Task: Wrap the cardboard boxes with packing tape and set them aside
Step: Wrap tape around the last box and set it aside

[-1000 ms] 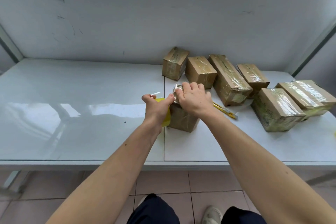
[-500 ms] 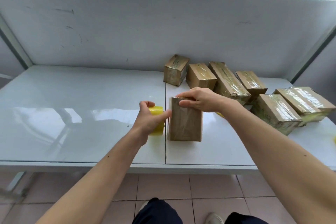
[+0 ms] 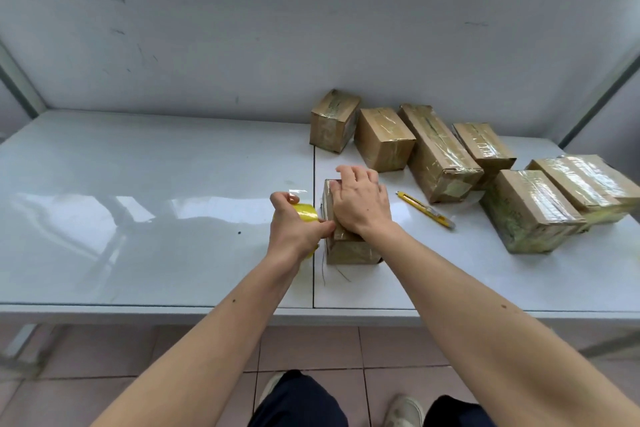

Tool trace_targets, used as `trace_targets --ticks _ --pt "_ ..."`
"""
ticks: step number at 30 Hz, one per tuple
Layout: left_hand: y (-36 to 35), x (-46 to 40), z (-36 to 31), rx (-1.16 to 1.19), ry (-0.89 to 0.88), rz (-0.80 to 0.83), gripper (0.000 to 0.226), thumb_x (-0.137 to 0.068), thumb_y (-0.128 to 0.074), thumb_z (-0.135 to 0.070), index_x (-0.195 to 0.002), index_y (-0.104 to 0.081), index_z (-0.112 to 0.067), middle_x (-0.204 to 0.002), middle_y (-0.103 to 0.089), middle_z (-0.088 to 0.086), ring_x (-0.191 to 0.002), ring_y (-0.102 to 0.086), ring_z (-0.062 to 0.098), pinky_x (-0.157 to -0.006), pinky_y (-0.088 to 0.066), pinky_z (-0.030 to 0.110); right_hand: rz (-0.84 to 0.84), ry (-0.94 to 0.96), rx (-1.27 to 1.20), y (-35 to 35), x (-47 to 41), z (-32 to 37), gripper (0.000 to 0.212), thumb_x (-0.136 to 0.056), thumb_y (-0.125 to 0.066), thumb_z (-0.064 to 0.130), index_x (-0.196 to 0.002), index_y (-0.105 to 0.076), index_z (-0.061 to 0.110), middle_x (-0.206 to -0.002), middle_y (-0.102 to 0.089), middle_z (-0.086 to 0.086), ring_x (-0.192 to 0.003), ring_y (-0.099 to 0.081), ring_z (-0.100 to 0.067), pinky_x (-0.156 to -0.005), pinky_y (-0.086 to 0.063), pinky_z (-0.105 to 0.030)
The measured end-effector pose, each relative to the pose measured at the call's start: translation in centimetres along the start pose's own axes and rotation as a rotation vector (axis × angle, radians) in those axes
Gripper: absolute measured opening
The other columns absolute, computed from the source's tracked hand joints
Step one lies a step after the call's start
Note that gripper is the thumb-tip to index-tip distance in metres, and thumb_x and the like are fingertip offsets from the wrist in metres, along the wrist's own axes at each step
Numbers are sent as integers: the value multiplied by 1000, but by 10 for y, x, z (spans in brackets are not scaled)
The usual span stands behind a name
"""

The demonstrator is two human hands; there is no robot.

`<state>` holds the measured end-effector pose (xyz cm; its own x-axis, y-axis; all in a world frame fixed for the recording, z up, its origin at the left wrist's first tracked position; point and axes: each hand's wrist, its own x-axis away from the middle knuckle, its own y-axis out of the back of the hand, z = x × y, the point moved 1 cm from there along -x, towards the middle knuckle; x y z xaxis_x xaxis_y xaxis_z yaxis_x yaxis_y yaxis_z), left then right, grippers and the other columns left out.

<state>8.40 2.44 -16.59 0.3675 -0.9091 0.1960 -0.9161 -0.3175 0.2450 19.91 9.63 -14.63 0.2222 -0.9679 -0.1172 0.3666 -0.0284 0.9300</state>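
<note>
Here, two hands work one box on a white table [image 3: 138, 184].
The left hand [image 3: 294, 229] curls round a yellow tape roll [image 3: 306, 211], held tight against the left side of the box [image 3: 346, 248] near the table's seam — the right hand [image 3: 360, 204] lies flat on the box top, fingers straight, pressing down. Right of it lies a yellow knife [image 3: 425, 209]; beyond, six taped boxes [image 3: 440, 152] sit in a loose row.

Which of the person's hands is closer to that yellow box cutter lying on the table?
The right. The right hand presses on the small cardboard box just left of the yellow box cutter; the left hand, gripping the yellow tape roll, sits beyond that box.
</note>
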Motion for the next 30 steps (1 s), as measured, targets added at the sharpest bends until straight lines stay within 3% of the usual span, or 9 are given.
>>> trace_targets --ticks 3,6,8,10,13,18,24,27,30 --pt "0 3 -1 -4 -11 -12 70 -75 -84 -16 -116 -27 -22 -103 -55 8 -87 -62 20 -62 -47 26 94 -162 42 4 18 -6 59 -99 -30 58 -150 -30 29 -161 -15 -4 -145 -15 -32 -113 -21 -57" --pt "-1 6 -4 -43 -25 -28 68 -79 -82 -14 -116 -26 -19 -95 -44 -2 -81 -53 10 -63 -48 26 144 -290 -40 3 31 -6 71 -96 -27 68 -157 -11 33 -165 4 -8 -142 -25 -41 -107 -32 -51" --pt "-1 6 -9 -58 -7 -30 68 -79 -82 -14 -116 -26 -19 -95 -44 -1 -81 -52 12 -67 -51 30 115 -332 -115 9 30 -5 84 -94 -38 68 -158 -4 25 -162 -7 -19 -137 -36 -42 -103 -37 -46" --pt "-1 7 -13 -60 21 1 67 -78 -81 -14 -115 -26 -19 -97 -48 1 -84 -55 16 -72 -53 34 77 -360 -229 21 28 -10 91 -89 -57 61 -153 -11 15 -147 -38 -19 -126 -48 -37 -93 -43 -42" --pt "-4 10 -11 -57 43 84 66 -80 -79 -15 -118 -26 -22 -99 -48 0 -88 -54 17 -76 -51 36 -44 -286 -345 44 31 -15 66 -84 -73 34 -132 -34 12 -122 -59 -10 -111 -57 -31 -86 -48 -39" --pt "6 13 -14 -33 59 7 41 -97 -61 -28 -116 -26 -19 -112 -48 9 -95 -66 29 -83 -57 43 -53 -48 -140 41 53 -3 40 -90 -66 30 -123 -55 10 -119 -61 -9 -113 -51 -32 -95 -43 -41" --pt "18 15 -18 -90 33 -159 52 -93 -62 -48 -116 -29 -14 -115 -48 7 -102 -51 28 -88 -46 37 23 23 -478 40 58 8 27 -101 -53 19 -113 -72 5 -121 -68 -8 -114 -58 -23 -93 -40 -25" --pt "19 16 -19 -82 38 -149 65 -85 -75 -41 -122 -30 -12 -116 -46 6 -104 -51 27 -90 -46 37 -68 -79 -513 35 50 0 25 -95 -63 20 -119 -67 12 -122 -63 -6 -109 -59 -19 -86 -39 -16" --pt "16 17 -21 -80 48 -124 72 -81 -81 -34 -125 -28 -12 -114 -44 5 -101 -49 25 -91 -46 38 35 -185 -434 23 38 -6 48 -98 -57 37 -141 -49 18 -142 -46 -6 -132 -41 -26 -109 -33 -33"
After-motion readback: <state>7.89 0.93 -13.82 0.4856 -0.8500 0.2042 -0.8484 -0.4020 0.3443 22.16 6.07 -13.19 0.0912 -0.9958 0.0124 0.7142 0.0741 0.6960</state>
